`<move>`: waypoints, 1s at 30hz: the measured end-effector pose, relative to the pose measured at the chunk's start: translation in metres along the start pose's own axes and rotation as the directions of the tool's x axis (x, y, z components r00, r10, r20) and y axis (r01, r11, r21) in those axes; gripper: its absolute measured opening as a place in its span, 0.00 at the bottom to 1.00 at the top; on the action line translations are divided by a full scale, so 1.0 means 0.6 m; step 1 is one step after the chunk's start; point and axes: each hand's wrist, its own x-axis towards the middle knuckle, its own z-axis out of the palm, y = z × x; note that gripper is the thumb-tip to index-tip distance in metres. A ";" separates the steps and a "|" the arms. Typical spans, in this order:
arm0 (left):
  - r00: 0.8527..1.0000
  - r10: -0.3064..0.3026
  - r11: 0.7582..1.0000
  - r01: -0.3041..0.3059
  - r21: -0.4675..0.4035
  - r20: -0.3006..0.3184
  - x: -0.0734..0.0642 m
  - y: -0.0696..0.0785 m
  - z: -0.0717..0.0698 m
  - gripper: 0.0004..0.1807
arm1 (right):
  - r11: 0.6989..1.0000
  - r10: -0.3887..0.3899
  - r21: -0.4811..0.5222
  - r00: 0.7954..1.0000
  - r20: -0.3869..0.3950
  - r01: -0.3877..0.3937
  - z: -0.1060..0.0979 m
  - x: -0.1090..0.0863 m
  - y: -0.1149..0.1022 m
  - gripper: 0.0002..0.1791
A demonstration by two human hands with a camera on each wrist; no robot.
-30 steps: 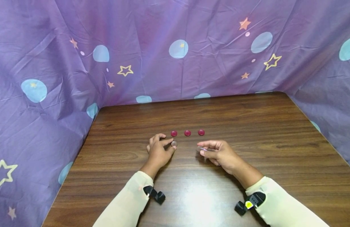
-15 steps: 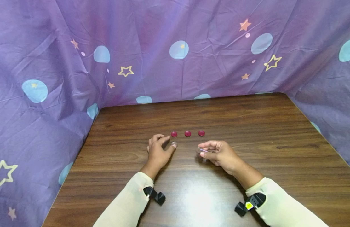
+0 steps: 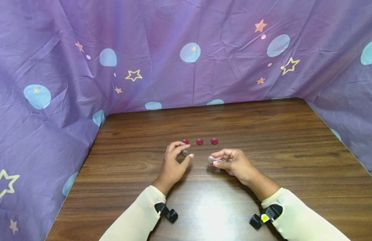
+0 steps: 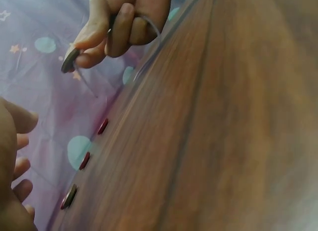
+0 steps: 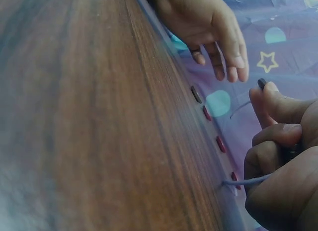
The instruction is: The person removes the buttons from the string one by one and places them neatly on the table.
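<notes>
Tabletop [image 3: 270, 130] — left fingers [image 3: 183, 147] now farther right

The right hand [image 4: 126, 23] pinches a dark disc [image 4: 69, 62] (a pale cord [image 4: 86, 82] dangles beside it). Red discs [image 4: 103, 126] lie on the table [image 4: 238, 116], the left hand [image 4: 8, 174] nearby.

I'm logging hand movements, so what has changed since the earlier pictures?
The left hand has let go of the brown button lying on the table and shifted rightward, toward the right hand. The right hand still pinches the other brown button; the three red buttons stayed put.
</notes>
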 end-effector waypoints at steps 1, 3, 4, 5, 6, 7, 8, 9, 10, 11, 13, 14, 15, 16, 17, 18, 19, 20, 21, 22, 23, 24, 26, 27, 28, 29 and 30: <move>1.000 0.015 1.000 -0.015 -0.005 0.012 -0.001 0.002 0.001 0.20 | 1.000 -0.001 0.002 1.000 0.001 0.001 0.000 0.000 0.000 0.18; 0.999 0.026 0.999 -0.025 -0.024 0.039 -0.004 0.008 0.001 0.20 | 1.000 -0.003 0.006 1.000 0.001 0.003 0.001 0.000 0.000 0.17; 0.998 0.031 0.999 -0.029 -0.035 0.054 -0.005 0.011 0.001 0.21 | 1.000 -0.003 0.008 1.000 0.002 0.003 0.001 0.000 0.001 0.17; 0.997 0.035 0.998 -0.032 -0.047 0.071 -0.006 0.012 0.002 0.21 | 1.000 -0.006 0.012 1.000 0.002 0.006 0.001 0.000 0.001 0.17; 0.995 0.045 0.998 -0.041 -0.054 0.085 -0.007 0.014 0.002 0.21 | 1.000 -0.008 0.015 1.000 0.002 0.007 0.001 0.001 0.002 0.17; 0.993 0.055 0.997 -0.048 -0.065 0.102 -0.008 0.016 0.003 0.22 | 1.000 -0.009 0.018 1.000 0.001 0.009 0.001 0.001 0.002 0.17; 0.991 0.061 0.996 -0.052 -0.076 0.119 -0.010 0.018 0.003 0.22 | 1.000 -0.010 0.021 1.000 0.001 0.010 0.001 0.001 0.003 0.17; 0.989 0.072 0.995 -0.061 -0.083 0.133 -0.010 0.020 0.003 0.22 | 1.000 -0.011 0.024 1.000 0.001 0.011 0.002 0.001 0.003 0.16; 0.986 0.084 0.993 -0.072 -0.090 0.144 -0.011 0.021 0.004 0.23 | 0.999 -0.013 0.029 1.000 0.002 0.013 0.002 0.001 0.004 0.15; 0.984 0.093 0.992 -0.078 -0.099 0.155 -0.012 0.022 0.004 0.23 | 0.999 -0.014 0.034 1.000 0.002 0.014 0.003 0.001 0.005 0.14; 0.979 0.108 0.990 -0.090 -0.109 0.170 -0.013 0.022 0.004 0.24 | 0.999 -0.017 0.044 1.000 0.004 0.017 0.004 0.001 0.006 0.13; 0.978 0.113 0.989 -0.093 -0.114 0.177 -0.013 0.022 0.004 0.25 | 0.999 -0.019 0.050 1.000 0.005 0.018 0.004 0.002 0.006 0.12; 0.976 0.113 0.988 -0.092 -0.121 0.185 -0.013 0.022 0.004 0.25 | 0.998 -0.020 0.055 1.000 0.007 0.019 0.005 0.002 0.007 0.12; 0.974 0.114 0.988 -0.091 -0.126 0.194 -0.013 0.021 0.004 0.26 | 0.998 -0.022 0.057 1.000 0.009 0.021 0.006 0.002 0.008 0.12; 0.973 0.113 0.988 -0.087 -0.131 0.203 -0.014 0.021 0.004 0.26 | 0.998 -0.023 0.057 1.000 0.010 0.022 0.006 0.002 0.008 0.12; 0.971 0.111 0.988 -0.084 -0.133 0.212 -0.014 0.022 0.004 0.27 | 0.998 -0.023 0.058 1.000 0.011 0.023 0.007 0.002 0.008 0.11; 0.969 0.109 0.988 -0.080 -0.135 0.221 -0.015 0.022 0.004 0.27 | 0.998 -0.022 0.056 1.000 0.010 0.021 0.008 0.001 0.008 0.11; 0.967 0.106 0.988 -0.076 -0.135 0.230 -0.015 0.022 0.004 0.27 | 0.998 -0.019 0.054 1.000 0.010 0.019 0.009 0.001 0.008 0.11; 0.966 0.103 0.988 -0.072 -0.134 0.239 -0.016 0.023 0.004 0.27 | 0.999 -0.017 0.051 1.000 0.009 0.017 0.009 0.001 0.008 0.11; 0.964 0.105 0.988 -0.074 -0.133 0.244 -0.016 0.025 0.005 0.27 | 0.999 -0.016 0.047 1.000 0.007 0.015 0.010 0.000 0.007 0.11; 0.963 0.104 0.989 -0.073 -0.132 0.249 -0.017 0.025 0.006 0.27 | 0.999 -0.013 0.048 1.000 0.005 0.013 0.010 0.000 0.007 0.11; 0.962 0.105 0.989 -0.074 -0.130 0.252 -0.017 0.026 0.007 0.26 | 0.999 -0.011 0.049 1.000 0.003 0.011 0.010 0.000 0.006 0.11; 0.961 0.106 0.989 -0.074 -0.131 0.256 -0.018 0.027 0.008 0.26 | 0.999 -0.009 0.054 1.000 0.002 0.009 0.011 0.000 0.006 0.11; 0.961 0.107 0.988 -0.074 -0.132 0.256 -0.019 0.027 0.008 0.26 | 0.998 -0.009 0.058 1.000 0.002 0.009 0.011 -0.001 0.006 0.11; 0.961 0.109 0.988 -0.077 -0.135 0.254 -0.019 0.028 0.009 0.26 | 0.998 -0.009 0.061 1.000 0.003 0.009 0.012 -0.001 0.006 0.11; 0.961 0.108 0.988 -0.076 -0.134 0.253 -0.019 0.028 0.009 0.25 | 0.998 -0.009 0.066 1.000 0.003 0.009 0.012 -0.001 0.006 0.11; 0.962 0.110 0.988 -0.078 -0.135 0.251 -0.019 0.028 0.009 0.25 | 0.998 -0.008 0.070 1.000 0.004 0.008 0.013 -0.001 0.006 0.11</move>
